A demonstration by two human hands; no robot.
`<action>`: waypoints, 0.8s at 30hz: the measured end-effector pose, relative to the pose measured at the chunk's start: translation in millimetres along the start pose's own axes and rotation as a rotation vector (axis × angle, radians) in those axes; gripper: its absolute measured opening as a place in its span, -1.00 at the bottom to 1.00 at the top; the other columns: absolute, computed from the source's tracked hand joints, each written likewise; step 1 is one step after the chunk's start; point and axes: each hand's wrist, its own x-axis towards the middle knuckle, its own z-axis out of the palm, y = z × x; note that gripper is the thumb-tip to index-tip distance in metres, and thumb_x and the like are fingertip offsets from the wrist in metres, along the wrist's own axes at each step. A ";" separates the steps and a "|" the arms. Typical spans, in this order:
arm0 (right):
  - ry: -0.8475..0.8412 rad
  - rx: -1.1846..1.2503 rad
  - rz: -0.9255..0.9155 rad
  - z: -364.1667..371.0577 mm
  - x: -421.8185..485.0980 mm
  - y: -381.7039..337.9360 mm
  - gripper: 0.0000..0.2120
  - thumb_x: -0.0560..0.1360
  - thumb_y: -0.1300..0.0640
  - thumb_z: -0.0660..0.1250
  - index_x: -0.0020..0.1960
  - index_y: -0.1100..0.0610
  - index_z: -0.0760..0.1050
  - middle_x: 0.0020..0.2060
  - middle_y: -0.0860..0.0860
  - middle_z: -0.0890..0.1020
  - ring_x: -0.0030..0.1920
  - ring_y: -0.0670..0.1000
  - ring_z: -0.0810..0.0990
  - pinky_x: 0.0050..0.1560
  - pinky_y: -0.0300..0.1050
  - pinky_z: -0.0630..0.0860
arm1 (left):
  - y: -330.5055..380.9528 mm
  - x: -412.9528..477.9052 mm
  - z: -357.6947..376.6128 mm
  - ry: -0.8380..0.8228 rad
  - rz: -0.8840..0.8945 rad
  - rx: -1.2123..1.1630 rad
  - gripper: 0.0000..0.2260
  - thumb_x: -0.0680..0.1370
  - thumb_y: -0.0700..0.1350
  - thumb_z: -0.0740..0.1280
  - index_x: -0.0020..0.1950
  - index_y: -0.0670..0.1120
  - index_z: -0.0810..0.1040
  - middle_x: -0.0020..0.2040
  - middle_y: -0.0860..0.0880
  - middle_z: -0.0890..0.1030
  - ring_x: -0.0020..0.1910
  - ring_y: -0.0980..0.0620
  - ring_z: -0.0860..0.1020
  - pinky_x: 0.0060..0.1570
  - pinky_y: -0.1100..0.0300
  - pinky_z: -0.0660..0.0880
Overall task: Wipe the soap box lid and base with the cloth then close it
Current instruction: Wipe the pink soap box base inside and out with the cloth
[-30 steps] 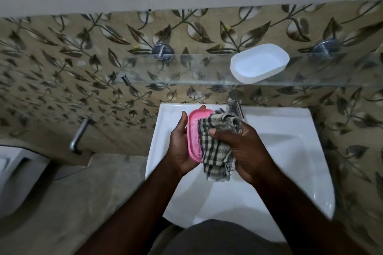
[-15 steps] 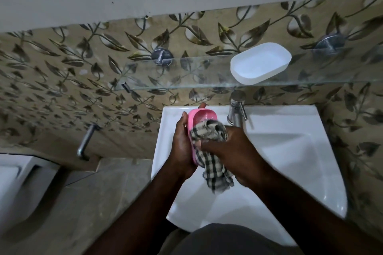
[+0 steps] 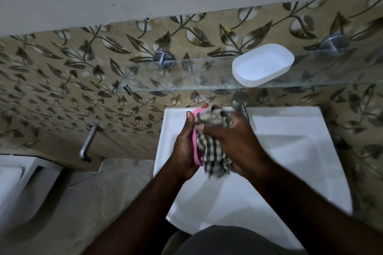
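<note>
Over the white sink, my left hand (image 3: 183, 147) grips the pink soap box part (image 3: 195, 151) on edge, thumb along its near rim. Only a thin pink strip shows. My right hand (image 3: 236, 143) holds the bunched checked cloth (image 3: 211, 147) and presses it against the pink part's inner face. The cloth hangs below the hands and is blurred. The white soap box part (image 3: 263, 65) lies open side up on the glass shelf (image 3: 165, 76), apart from both hands.
A chrome tap (image 3: 240, 101) stands just behind my right hand at the sink's (image 3: 300, 151) back edge. Left of the sink, a metal pipe (image 3: 88, 143) sticks out from the leaf-patterned tile wall. A toilet (image 3: 22, 184) sits at the lower left.
My right hand has slid the cloth up and across the pink part, which now shows less of its face. The view has shifted slightly; the white part stays on the shelf.
</note>
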 end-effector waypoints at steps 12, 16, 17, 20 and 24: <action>0.012 0.109 0.061 1.0 4.4 10.2 -0.78 0.33 0.33 0.47 -0.05 0.14 0.66 -0.16 0.16 0.73 -0.11 0.18 0.72 0.00 0.16 0.64 | -0.3 -3.0 -2.9 0.096 0.039 0.109 -0.42 0.47 0.29 0.28 0.33 -0.07 0.54 0.28 -0.21 0.58 0.26 -0.14 0.56 0.17 0.01 0.52; 0.100 0.177 -0.019 6.3 5.1 12.7 -0.78 0.33 0.24 0.51 -0.04 0.09 0.65 -0.14 0.12 0.73 -0.10 0.16 0.72 -0.02 0.12 0.64 | -0.4 -4.4 -3.1 0.096 0.070 0.127 -0.33 0.46 0.28 0.32 0.41 -0.14 0.45 0.34 -0.25 0.52 0.33 -0.18 0.49 0.33 -0.07 0.41; 0.064 0.125 -0.002 6.7 -1.6 19.3 -0.76 0.34 0.23 0.50 0.00 0.08 0.64 -0.12 0.11 0.73 -0.08 0.14 0.72 0.01 0.14 0.63 | 1.4 -3.9 -5.2 0.116 0.087 0.130 -0.35 0.44 0.28 0.35 0.39 -0.10 0.48 0.31 -0.25 0.55 0.30 -0.18 0.52 0.33 -0.08 0.42; -0.130 0.027 0.093 4.6 -14.4 29.2 -0.79 0.37 0.28 0.47 0.00 0.13 0.64 -0.14 0.13 0.73 -0.13 0.15 0.72 -0.07 0.10 0.65 | 6.6 -3.7 -8.2 0.198 0.139 0.181 -0.38 0.36 0.29 0.41 0.28 -0.07 0.58 0.12 -0.23 0.64 0.10 -0.17 0.61 0.18 -0.07 0.50; -0.012 0.125 0.052 2.0 8.8 10.1 -0.79 0.34 0.33 0.47 -0.05 0.14 0.65 -0.17 0.14 0.73 -0.14 0.17 0.73 -0.14 0.03 0.66 | 5.9 -2.7 -4.3 0.162 0.140 0.195 -0.44 0.42 0.28 0.36 0.23 -0.10 0.61 0.20 -0.22 0.63 0.19 -0.17 0.60 0.12 0.01 0.55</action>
